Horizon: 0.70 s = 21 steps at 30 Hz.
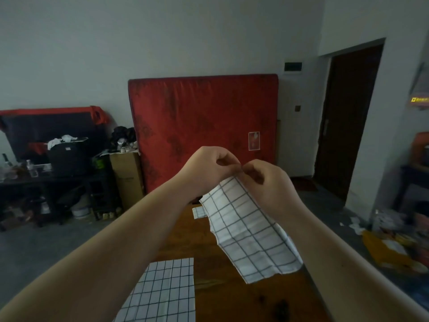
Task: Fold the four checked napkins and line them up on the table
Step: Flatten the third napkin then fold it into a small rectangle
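Both hands are raised over the wooden worktop (pixel 232 293) and meet at one point. The left hand (pixel 209 169) has its fingers curled, thumb & forefinger pressed together on the top corner of a checked napkin (pixel 248 231). The right hand (pixel 269 182) is just beside it, touching it at the fingertips, and pinches the same top edge in the same way. The held napkin hangs down from this grip in the air, tilted to the right, white w/ dark grid lines; it seems doubled, as a second layer shows along its lower right border, but how many layers I cannot tell. Its lower end is above the right part of the worktop, not lying flat on it. A second napkin (pixel 162 291) lies flat on the near-left part of the worktop, partly under the left forearm, w/ its right edge straight. A third napkin (pixel 198 212) lies at the far end of the worktop; only a small piece of it shows, the rest is hidden behind the held one. A fourth napkin is not seen. Behind the worktop a red mattress (pixel 202 126) stands upright against the wall. Left of it there is a cardboard box (pixel 126 175), then a dark low table (pixel 46 177) full of clutter. At right a dark door (pixel 348 117) is in the wall, and some packaging lies on the floor.
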### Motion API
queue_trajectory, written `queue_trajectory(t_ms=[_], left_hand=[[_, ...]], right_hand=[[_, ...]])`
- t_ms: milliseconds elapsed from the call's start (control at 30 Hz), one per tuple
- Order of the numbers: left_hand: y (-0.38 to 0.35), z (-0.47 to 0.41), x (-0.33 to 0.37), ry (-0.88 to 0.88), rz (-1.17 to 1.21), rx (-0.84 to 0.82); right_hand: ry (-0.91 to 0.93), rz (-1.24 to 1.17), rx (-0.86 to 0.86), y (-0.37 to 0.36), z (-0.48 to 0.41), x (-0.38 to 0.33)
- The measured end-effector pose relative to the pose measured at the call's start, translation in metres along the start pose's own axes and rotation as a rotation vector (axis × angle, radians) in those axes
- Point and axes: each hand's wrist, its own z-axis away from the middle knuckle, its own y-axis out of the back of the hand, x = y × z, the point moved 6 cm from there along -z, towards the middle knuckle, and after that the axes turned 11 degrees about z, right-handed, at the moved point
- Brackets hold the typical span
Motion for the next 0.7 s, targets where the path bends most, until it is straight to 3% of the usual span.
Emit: queue_trajectory(t_ms=[300, 500, 700], left_hand=[[0.0, 0.007, -0.022, 0.029, -0.087, -0.142], [0.004, 0.022, -0.043, 0.104, -0.08, -0.131], [0.013, 0.03, -0.044, 0.057, -0.135, -0.08]], right_hand=[[-0.109, -0.076, 0.072, 0.01, -0.003, 0.015], [-0.218, -0.143, 0.131, 0.013, -0.003, 0.029], [-0.251, -0.12, 0.223, 0.008, -0.003, 0.031]])
